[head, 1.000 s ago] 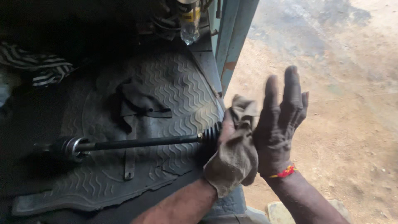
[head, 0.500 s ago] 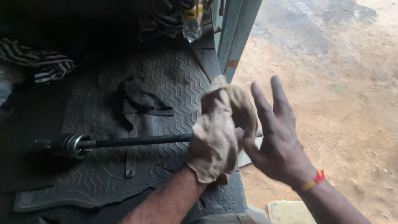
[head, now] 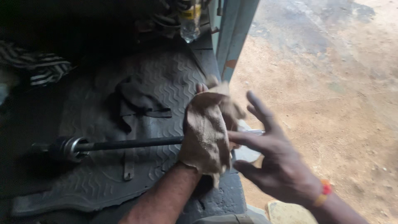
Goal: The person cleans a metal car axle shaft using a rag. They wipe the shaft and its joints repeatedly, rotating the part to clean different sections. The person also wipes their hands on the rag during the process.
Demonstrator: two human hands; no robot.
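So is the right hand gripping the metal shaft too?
No, the right hand is open with fingers spread, beside the cloth that the left hand wraps around the shaft.

The tan rag (head: 205,132) hides most of my left hand (head: 203,124). My right hand (head: 273,166) is blurred, its forearm cut off by the frame's edge.

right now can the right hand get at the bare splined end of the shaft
Probably yes: the right hand is open beside the shaft's splined end, with nothing between them; the rag in the left hand covers only the section further in.
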